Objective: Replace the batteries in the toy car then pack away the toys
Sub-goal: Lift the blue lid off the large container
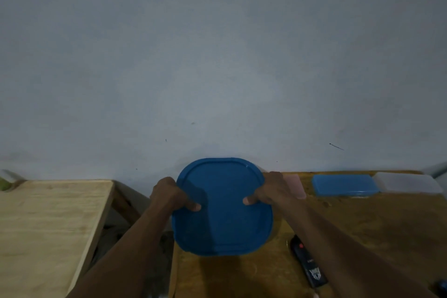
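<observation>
A container with a large blue lid (222, 208) fills the middle of the head view, over the left end of the dark wooden table (387, 225). My left hand (170, 197) grips the lid's left edge with the thumb on top. My right hand (268, 192) grips the right edge the same way. The container body under the lid is hidden. A black remote control (308, 262) with a red button lies on the table just right of the container. No toy car is in view.
A blue flat box (344, 185) and a clear white box (408, 182) lie along the table's back edge, with a pinkish box (296, 185) behind my right hand. A lighter wooden table (48, 225) stands to the left across a gap. A grey wall rises behind.
</observation>
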`<state>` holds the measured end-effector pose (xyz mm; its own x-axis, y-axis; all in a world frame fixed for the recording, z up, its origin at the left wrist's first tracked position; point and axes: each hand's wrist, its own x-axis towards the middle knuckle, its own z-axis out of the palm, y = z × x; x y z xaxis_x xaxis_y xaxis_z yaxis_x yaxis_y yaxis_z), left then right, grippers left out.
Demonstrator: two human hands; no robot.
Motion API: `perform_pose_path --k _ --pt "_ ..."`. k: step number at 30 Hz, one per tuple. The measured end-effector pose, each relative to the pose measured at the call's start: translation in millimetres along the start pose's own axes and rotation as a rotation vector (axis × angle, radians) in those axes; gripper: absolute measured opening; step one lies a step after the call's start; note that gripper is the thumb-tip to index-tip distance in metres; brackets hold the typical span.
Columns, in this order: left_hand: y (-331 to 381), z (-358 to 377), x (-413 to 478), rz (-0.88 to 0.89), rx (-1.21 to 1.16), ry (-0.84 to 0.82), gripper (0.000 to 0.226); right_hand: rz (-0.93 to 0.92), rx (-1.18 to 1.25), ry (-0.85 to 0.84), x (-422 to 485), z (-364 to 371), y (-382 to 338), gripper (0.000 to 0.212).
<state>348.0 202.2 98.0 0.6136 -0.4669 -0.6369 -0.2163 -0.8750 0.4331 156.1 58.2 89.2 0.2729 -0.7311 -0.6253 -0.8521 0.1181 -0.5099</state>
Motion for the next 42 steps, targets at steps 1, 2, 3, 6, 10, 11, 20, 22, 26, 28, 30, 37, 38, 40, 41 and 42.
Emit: perform_pose_path --k 1,2,3,6,10,11,20,22,26,28,30,37,38,40,41,42 --pt "-2 1 2 -0.004 -0.015 -0.009 0.071 0.001 0.018 -0.018 5 1 3 0.111" --pt "-4 1 4 -0.004 -0.027 -0.016 0.073 -0.015 0.03 -0.032 9 2 5 0.12" --pt "-5 2 6 -0.003 -0.042 -0.022 0.075 -0.025 0.04 -0.043 18 4 10 0.125" --pt "-8 2 10 0.003 -0.073 -0.036 0.083 -0.024 0.043 -0.047 8 1 2 0.113" --pt "-9 2 10 0.014 -0.083 -0.032 0.085 0.0 0.081 -0.028 1 -3 0 0.09" --pt "-9 2 10 0.016 -0.086 -0.03 0.085 -0.008 0.093 -0.038 1 -3 0 0.091" --pt "-11 2 7 0.055 -0.149 -0.022 0.076 -0.066 0.102 -0.03 -9 -9 5 0.053" --pt "-11 -1 7 0.06 -0.148 -0.023 0.08 -0.05 0.116 -0.04 -10 -12 2 0.061" --pt "-9 -8 2 0.076 -0.109 -0.033 0.087 -0.056 0.097 -0.041 -9 -18 2 0.104" --pt "-9 -8 -1 0.082 -0.117 -0.032 0.085 -0.07 0.095 -0.035 -15 -18 0 0.107" --pt "-9 -9 -6 0.094 -0.123 -0.022 0.085 -0.075 0.071 0.015 -21 -18 -1 0.098" --pt "-7 -8 -20 0.176 -0.075 0.059 0.08 -0.177 0.02 0.024 -35 -22 -4 0.061" --pt "-6 -7 -23 0.19 -0.063 0.065 0.078 -0.181 0.005 0.033 -38 -23 -4 0.058" --pt "-5 -8 -33 0.212 -0.033 0.088 0.076 -0.177 -0.015 0.06 -45 -26 -3 0.054" --pt "-4 -9 -39 0.223 -0.017 0.106 0.075 -0.17 -0.016 0.07 -49 -27 -1 0.053" --pt "-5 -10 -46 0.231 -0.005 0.125 0.075 -0.166 -0.005 0.08 -52 -28 1 0.051"
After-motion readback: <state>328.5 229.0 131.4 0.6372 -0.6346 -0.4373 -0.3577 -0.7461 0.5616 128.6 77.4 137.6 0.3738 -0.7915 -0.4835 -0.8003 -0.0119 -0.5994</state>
